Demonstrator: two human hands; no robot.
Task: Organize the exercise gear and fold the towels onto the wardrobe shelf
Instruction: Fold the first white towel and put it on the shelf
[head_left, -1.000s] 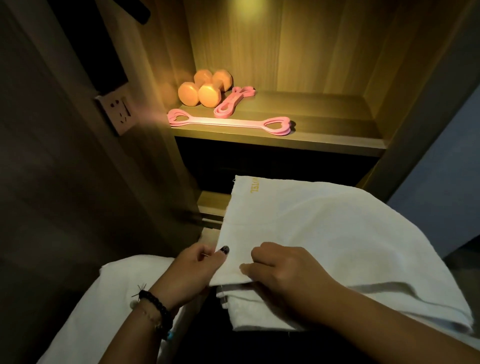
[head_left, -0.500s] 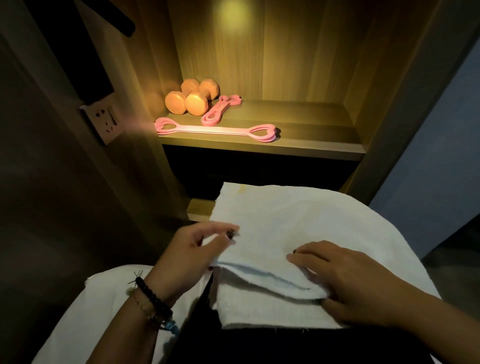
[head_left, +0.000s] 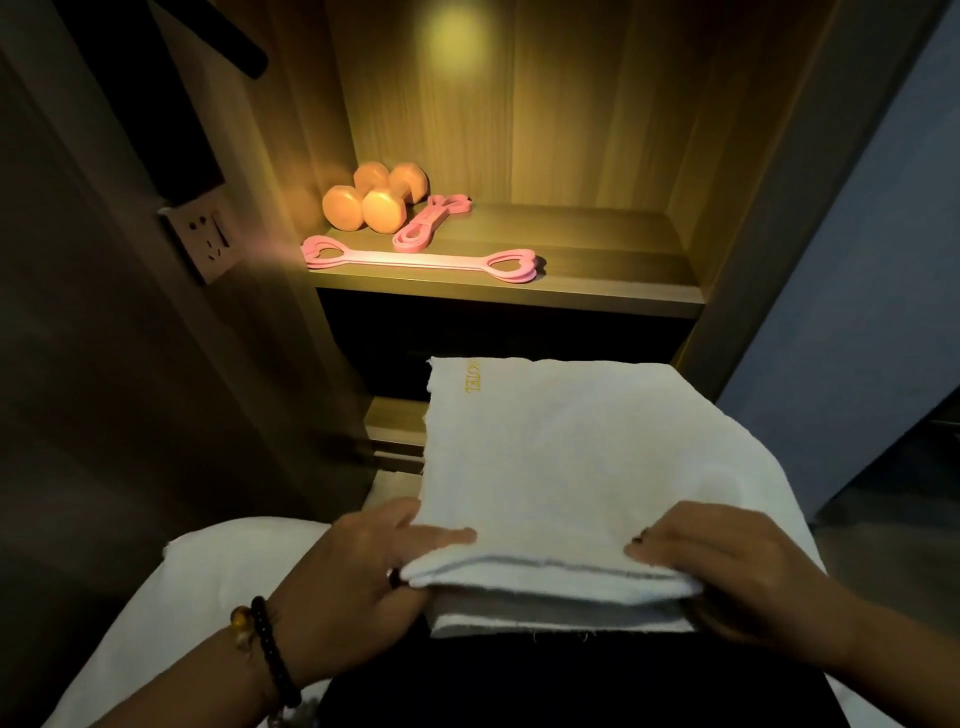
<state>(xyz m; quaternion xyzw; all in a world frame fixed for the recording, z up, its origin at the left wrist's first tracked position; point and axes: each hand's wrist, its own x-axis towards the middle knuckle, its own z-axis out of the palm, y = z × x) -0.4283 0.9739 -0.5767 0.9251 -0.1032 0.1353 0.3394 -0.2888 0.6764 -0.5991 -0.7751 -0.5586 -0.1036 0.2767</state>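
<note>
Head view: both hands have shifted apart to the white towel's (head_left: 561, 467) near corners, left hand (head_left: 358, 561) and right hand (head_left: 727, 566) fingers pinching the fold on the lap, so shelving seems close.

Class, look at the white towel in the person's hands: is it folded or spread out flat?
Folded. The white towel shows stacked layers along its near edge, which the left hand and right hand grip at either end.

The folded towel (head_left: 561, 467) hides the fingertips of both hands; its gold lettering (head_left: 471, 382) is partly tucked under the fold.
</note>
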